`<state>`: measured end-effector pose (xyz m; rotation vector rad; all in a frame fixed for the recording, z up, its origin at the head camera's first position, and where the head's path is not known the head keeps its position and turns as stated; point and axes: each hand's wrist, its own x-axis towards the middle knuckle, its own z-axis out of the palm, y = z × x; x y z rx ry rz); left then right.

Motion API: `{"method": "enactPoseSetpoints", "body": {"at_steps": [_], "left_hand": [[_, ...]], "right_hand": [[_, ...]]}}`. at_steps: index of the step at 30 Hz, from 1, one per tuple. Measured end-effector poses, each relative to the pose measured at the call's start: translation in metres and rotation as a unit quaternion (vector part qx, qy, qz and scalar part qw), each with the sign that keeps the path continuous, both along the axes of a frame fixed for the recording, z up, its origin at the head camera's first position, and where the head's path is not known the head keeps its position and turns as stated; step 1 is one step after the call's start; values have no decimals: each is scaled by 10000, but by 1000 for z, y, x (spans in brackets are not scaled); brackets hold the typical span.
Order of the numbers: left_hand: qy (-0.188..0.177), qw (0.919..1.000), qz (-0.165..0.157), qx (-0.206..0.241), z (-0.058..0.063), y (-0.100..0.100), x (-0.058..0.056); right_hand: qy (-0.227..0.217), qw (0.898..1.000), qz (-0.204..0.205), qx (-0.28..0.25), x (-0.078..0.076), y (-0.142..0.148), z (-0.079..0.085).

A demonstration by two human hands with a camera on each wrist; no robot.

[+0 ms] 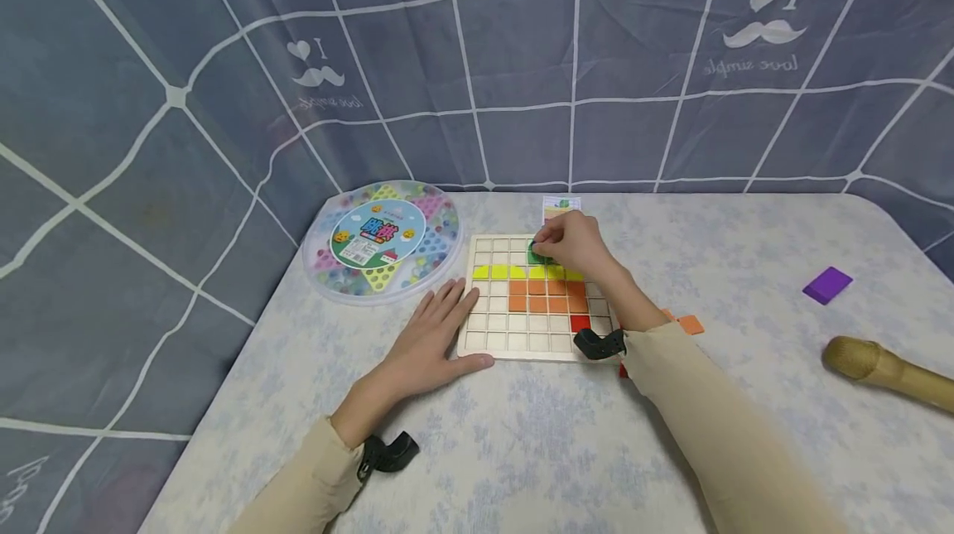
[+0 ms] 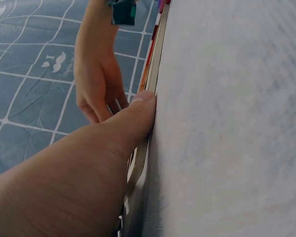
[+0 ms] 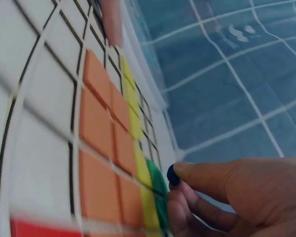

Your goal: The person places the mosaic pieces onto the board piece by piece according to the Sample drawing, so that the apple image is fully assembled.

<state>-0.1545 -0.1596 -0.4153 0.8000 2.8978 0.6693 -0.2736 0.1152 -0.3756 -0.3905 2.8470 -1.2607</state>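
A wooden grid board lies on the table with yellow tiles in a row, orange tiles below them and a red tile near the lower right. My left hand rests at the board's left side, fingers straight and spread, thumb by its near edge. Above the yellow row, my right hand pinches a small dark blue piece between thumb and fingers. Just under those fingers a green piece sits on the board. The fingers partly hide both pieces.
A round clear game box with a printed label stands left of the board. Behind the board lies a small card. Loose orange tiles lie by the right sleeve. Farther right are a purple block and a brown wooden stick.
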Motion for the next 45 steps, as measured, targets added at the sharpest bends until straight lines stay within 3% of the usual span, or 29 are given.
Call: {"method": "enactPoseSetpoints", "body": {"at_steps": [9,29,38,45], "left_hand": [[31,10000,-49,-43,3,2,0],[50,9999,-29,-84,1,-1,-2],[48,9999,-11,-134,3,0,-1],[84,9999,-27,-97,4,1,0]], "right_hand": [[33,9996,214,180,-3,-27,-4],[516,9984,109,189,5,-34,-11],[643,9978,123,134,18,4,5],[87,9985,114,524,34,56,14]]}}
